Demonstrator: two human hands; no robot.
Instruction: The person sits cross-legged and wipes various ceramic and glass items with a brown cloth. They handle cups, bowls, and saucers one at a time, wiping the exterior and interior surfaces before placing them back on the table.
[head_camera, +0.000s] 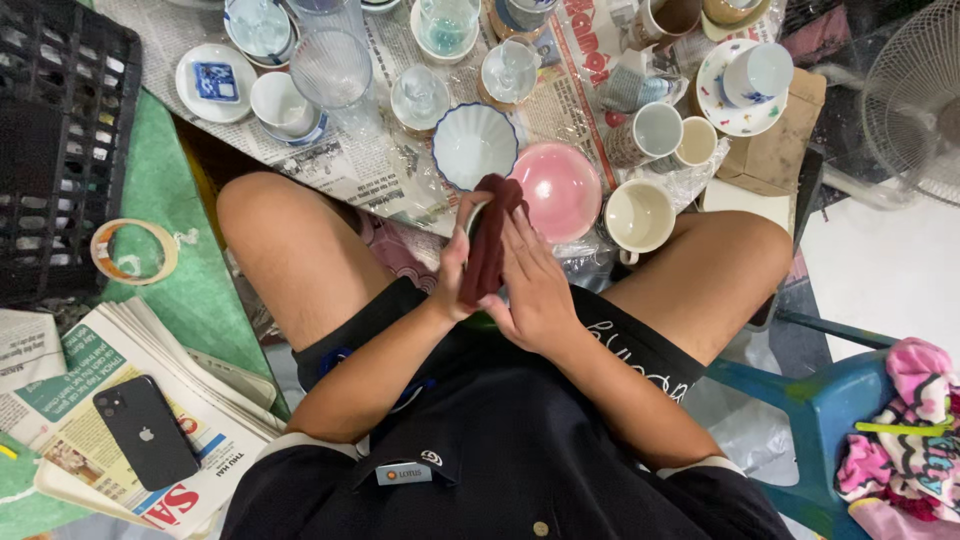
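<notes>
A dark red cloth is pressed between both my hands above my lap. My left hand grips it from the left, and a rim of some pale dish shows under the cloth by the thumb. My right hand lies flat against the cloth's right side, fingers together. Just beyond the hands stand a white fluted bowl with a blue rim, a pink bowl and a cream mug.
Several cups, glasses and saucers stand on newspaper ahead. A black crate and a tape roll lie left. A black phone rests on stacked newspapers. A fan and a blue chair are on the right.
</notes>
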